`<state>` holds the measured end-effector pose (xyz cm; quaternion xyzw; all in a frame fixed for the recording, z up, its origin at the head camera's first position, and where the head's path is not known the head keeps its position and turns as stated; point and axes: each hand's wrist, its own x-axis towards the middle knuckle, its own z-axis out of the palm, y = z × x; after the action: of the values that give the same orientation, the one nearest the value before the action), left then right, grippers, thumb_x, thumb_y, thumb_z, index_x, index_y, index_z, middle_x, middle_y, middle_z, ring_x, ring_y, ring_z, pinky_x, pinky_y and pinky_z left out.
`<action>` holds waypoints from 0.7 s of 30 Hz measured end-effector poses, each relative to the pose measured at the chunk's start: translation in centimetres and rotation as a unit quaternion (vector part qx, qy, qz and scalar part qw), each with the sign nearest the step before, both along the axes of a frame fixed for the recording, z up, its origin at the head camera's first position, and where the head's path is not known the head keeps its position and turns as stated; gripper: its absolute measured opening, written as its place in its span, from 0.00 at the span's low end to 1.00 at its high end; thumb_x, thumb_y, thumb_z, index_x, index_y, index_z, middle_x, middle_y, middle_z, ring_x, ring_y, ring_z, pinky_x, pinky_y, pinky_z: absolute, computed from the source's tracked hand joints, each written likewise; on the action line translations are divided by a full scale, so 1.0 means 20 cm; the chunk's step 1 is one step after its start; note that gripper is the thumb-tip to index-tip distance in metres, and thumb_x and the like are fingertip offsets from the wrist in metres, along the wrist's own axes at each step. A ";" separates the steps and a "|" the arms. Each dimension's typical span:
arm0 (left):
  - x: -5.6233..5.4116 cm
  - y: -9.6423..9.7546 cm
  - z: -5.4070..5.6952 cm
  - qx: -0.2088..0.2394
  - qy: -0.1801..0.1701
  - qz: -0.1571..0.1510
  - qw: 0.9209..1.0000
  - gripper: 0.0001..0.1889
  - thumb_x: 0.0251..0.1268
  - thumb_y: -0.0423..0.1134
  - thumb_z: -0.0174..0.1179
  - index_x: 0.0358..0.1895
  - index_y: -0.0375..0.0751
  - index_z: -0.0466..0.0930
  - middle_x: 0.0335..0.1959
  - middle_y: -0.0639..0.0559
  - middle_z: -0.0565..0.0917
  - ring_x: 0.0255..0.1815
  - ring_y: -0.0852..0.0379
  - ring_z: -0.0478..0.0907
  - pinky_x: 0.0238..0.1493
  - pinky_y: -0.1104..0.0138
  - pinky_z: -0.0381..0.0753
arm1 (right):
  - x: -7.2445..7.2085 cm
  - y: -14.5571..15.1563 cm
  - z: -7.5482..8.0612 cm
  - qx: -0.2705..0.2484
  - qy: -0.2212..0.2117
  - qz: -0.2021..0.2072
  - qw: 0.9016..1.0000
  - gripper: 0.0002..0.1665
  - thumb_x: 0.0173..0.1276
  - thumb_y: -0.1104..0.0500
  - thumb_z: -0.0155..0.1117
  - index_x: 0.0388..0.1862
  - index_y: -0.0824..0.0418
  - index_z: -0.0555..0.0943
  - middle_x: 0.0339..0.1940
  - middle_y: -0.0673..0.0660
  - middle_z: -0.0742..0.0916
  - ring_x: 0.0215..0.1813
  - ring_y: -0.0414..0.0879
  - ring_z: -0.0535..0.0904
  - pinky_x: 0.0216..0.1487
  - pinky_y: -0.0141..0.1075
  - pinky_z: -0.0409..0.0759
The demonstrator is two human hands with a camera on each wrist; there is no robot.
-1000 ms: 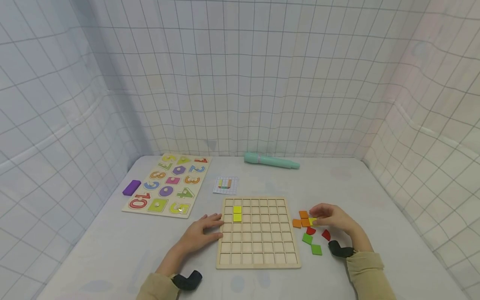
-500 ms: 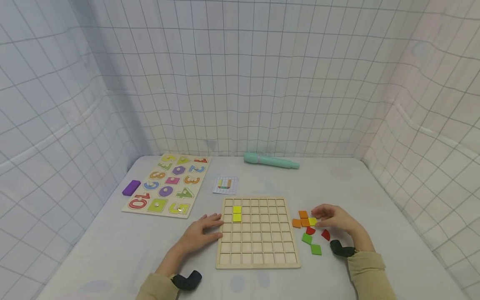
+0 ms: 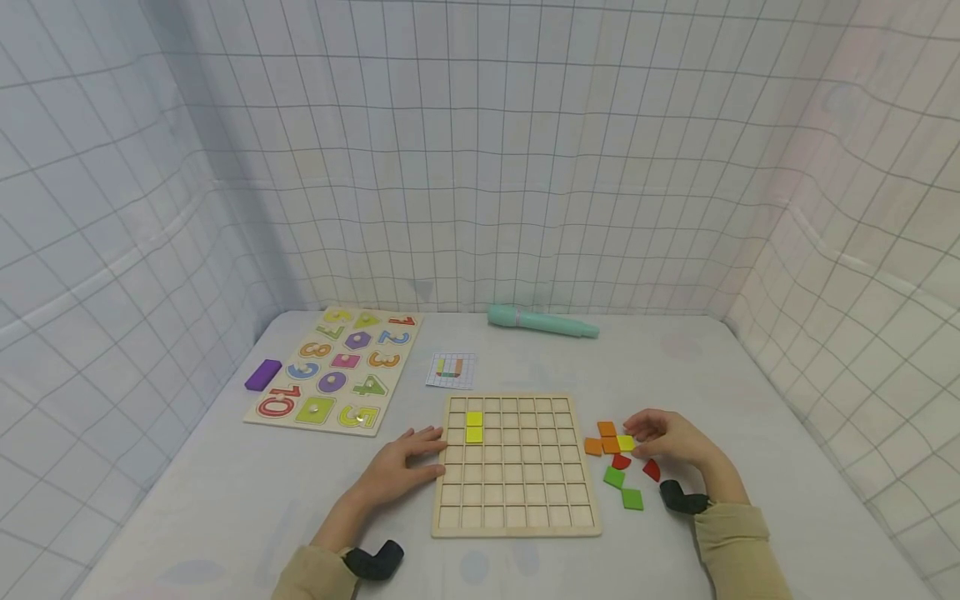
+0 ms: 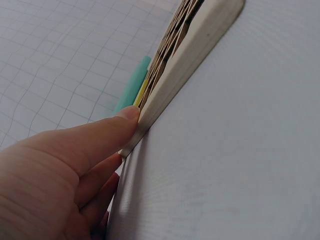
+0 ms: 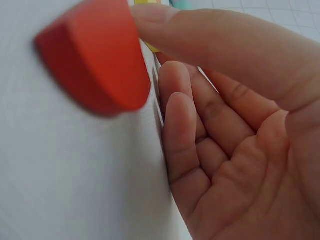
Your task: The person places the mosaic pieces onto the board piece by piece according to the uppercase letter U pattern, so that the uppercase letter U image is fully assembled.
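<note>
Steady grid board [image 3: 514, 473] with relaxed left hand [image 3: 396, 469] at left side. Right of board: tighten parted grip of right hand [image 3: 670, 436] onto yellow tile [image 3: 626, 443], sparing adjoining orange tile [image 3: 611, 446].

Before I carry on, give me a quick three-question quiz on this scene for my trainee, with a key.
1. How many orange tiles lie beside the grid board?
2. True or false: the left hand touches the grid board's left edge.
3. Which is nearest the right hand: (a) purple block, (b) loose yellow tile, (c) number puzzle?

Key: 1. Three. 2. True. 3. b.
</note>
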<state>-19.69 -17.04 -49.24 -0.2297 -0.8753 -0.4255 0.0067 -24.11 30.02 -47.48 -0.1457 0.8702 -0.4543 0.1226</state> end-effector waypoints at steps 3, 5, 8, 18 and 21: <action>0.00 0.00 0.00 -0.002 -0.001 -0.002 1.000 0.23 0.57 0.46 0.66 0.53 0.38 0.80 0.62 0.44 0.74 0.67 0.46 0.64 0.73 0.54 0.49 | 0.00 -0.01 0.00 0.000 -0.002 -0.011 1.000 0.23 0.52 0.63 0.73 0.48 0.66 0.79 0.40 0.56 0.82 0.41 0.48 0.75 0.39 0.31 0.79; 0.00 0.00 0.00 -0.001 -0.003 -0.003 1.000 0.23 0.57 0.46 0.66 0.53 0.38 0.80 0.62 0.44 0.73 0.68 0.46 0.63 0.73 0.54 0.49 | 0.00 -0.01 0.00 0.005 -0.001 -0.015 1.000 0.22 0.53 0.62 0.73 0.47 0.66 0.79 0.39 0.56 0.82 0.41 0.48 0.75 0.39 0.32 0.79; 0.00 0.00 0.01 -0.002 -0.004 -0.003 1.000 0.23 0.57 0.46 0.66 0.53 0.37 0.80 0.62 0.44 0.73 0.68 0.46 0.63 0.73 0.54 0.49 | 0.00 -0.01 -0.01 0.019 0.003 -0.027 0.999 0.21 0.53 0.61 0.73 0.46 0.64 0.80 0.37 0.55 0.82 0.39 0.48 0.75 0.38 0.32 0.79; 0.01 0.00 0.01 -0.002 -0.001 -0.004 1.000 0.23 0.58 0.47 0.65 0.54 0.38 0.80 0.62 0.44 0.73 0.68 0.45 0.63 0.74 0.54 0.49 | 0.01 -0.01 -0.02 0.035 0.022 -0.047 0.998 0.21 0.52 0.58 0.74 0.45 0.64 0.80 0.35 0.54 0.83 0.38 0.48 0.76 0.36 0.33 0.79; 0.01 0.00 0.01 -0.002 -0.004 -0.003 1.000 0.23 0.58 0.47 0.65 0.54 0.38 0.80 0.62 0.45 0.73 0.68 0.46 0.63 0.74 0.55 0.48 | 0.01 -0.01 -0.02 0.042 0.011 -0.066 0.997 0.21 0.52 0.57 0.74 0.44 0.62 0.81 0.35 0.53 0.83 0.38 0.47 0.76 0.37 0.33 0.79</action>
<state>-19.53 -17.12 -49.01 -0.2300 -0.8756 -0.4248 0.0014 -23.95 29.80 -47.84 -0.0883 0.8975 -0.4228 0.0886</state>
